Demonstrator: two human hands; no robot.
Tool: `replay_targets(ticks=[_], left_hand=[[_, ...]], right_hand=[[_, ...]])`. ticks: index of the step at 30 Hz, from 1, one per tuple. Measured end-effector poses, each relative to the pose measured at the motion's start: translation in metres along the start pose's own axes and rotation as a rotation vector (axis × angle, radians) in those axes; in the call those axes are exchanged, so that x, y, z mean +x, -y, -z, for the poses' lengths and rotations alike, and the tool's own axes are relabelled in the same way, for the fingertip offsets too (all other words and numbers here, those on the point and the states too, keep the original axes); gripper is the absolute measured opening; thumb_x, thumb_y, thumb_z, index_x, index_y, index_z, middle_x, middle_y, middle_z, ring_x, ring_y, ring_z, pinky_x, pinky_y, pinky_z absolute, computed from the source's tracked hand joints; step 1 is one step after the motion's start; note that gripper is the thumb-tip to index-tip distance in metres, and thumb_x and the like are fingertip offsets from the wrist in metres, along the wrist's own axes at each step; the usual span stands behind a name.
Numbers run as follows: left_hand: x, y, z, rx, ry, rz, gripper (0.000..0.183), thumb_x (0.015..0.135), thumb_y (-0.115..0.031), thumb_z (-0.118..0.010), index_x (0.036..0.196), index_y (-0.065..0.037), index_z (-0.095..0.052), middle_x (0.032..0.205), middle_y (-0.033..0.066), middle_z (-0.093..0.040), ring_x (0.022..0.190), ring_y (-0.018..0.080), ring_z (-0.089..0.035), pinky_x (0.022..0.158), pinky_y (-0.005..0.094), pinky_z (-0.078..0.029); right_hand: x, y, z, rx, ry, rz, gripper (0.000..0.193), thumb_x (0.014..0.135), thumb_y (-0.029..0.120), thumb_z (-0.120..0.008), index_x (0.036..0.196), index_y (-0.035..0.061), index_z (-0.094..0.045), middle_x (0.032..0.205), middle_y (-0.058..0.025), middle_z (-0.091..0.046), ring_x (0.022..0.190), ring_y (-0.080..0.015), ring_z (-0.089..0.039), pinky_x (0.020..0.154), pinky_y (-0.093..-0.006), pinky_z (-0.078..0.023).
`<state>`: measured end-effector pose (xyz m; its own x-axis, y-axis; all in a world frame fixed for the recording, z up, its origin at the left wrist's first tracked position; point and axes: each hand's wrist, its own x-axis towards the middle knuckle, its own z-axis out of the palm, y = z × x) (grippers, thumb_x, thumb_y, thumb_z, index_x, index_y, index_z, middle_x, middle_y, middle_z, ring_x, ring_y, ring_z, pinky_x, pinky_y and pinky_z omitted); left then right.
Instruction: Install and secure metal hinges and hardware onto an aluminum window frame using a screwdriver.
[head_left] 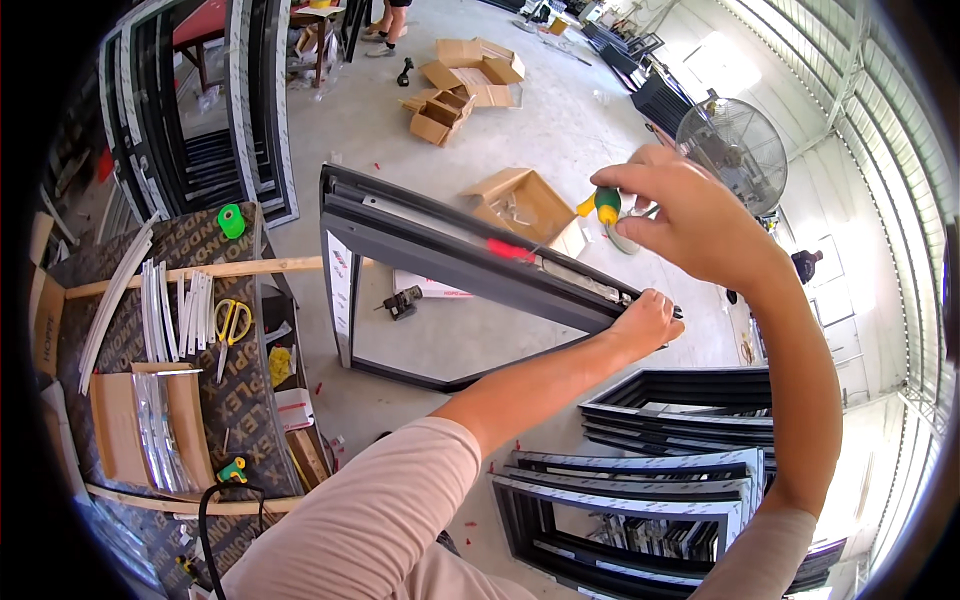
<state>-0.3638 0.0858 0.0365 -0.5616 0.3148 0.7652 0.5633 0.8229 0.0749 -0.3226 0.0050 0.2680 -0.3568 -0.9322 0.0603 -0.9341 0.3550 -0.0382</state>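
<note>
Left hand [648, 322] grips the window frame [470, 255]; right hand [690, 215] holds a screwdriver [603, 205]. Beyond, an open box [525, 205] holds fittings.

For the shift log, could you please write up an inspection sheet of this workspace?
Surface: concrete floor; patterned board bench at left.
Job's things: dark window frame held upright; screwdriver with green and yellow handle.
Clutter: white strips, scissors, open cardboard boxes.
Hands: left hand grips the frame's corner; right hand holds the screwdriver.
Cables: black cable by the bench.
Surroundings: stacked frames, pedestal fan.
</note>
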Motion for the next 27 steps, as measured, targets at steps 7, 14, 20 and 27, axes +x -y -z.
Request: replay_targets(ticks=[7, 14, 20, 27], left_hand=[[0.0, 0.0, -0.004, 0.057, -0.018, -0.019, 0.011, 0.079, -0.016, -0.061, 0.088, -0.01, -0.06, 0.086, 0.0114, -0.063, 0.088, 0.0255, -0.059, 0.075, 0.036, -0.043], [0.0, -0.005, 0.001, -0.012, 0.023, -0.007, 0.011, 0.078, -0.016, -0.062, 0.087, -0.01, -0.06, 0.085, 0.0111, -0.064, 0.085, 0.0255, -0.06, 0.075, 0.0359, -0.042], [-0.005, -0.012, 0.0, 0.061, -0.011, -0.01, 0.009, 0.082, -0.018, -0.057, 0.088, -0.011, -0.059, 0.085, 0.0103, -0.064, 0.085, 0.0244, -0.06, 0.074, 0.0358, -0.042], [-0.007, -0.02, 0.005, 0.083, -0.028, -0.009, 0.011, 0.083, -0.019, -0.057, 0.09, -0.012, -0.059, 0.085, 0.008, -0.064, 0.086, 0.0228, -0.059, 0.072, 0.0358, -0.04]], right_hand=[[0.024, 0.026, -0.008, -0.318, -0.06, -0.201, 0.035, 0.081, 0.024, -0.067, 0.11, 0.0049, -0.059, 0.079, -0.0162, -0.063, 0.076, -0.0327, -0.063, 0.068, -0.0431, -0.048], [0.04, 0.018, -0.014, -0.379, 0.04, -0.331, 0.03, 0.084, 0.026, -0.062, 0.104, 0.005, -0.056, 0.08, -0.017, -0.064, 0.077, -0.0343, -0.063, 0.073, -0.045, -0.049], [0.003, 0.013, -0.006, -0.278, 0.043, 0.088, 0.034, 0.085, 0.008, -0.057, 0.119, 0.0096, -0.058, 0.089, -0.0149, -0.064, 0.081, -0.0347, -0.061, 0.078, -0.0434, -0.049], [0.008, 0.022, 0.011, -0.846, 0.117, 0.437, 0.042, 0.075, 0.018, -0.072, 0.116, 0.0101, -0.061, 0.099, -0.0034, -0.061, 0.105, -0.0218, -0.055, 0.084, -0.0362, -0.046]])
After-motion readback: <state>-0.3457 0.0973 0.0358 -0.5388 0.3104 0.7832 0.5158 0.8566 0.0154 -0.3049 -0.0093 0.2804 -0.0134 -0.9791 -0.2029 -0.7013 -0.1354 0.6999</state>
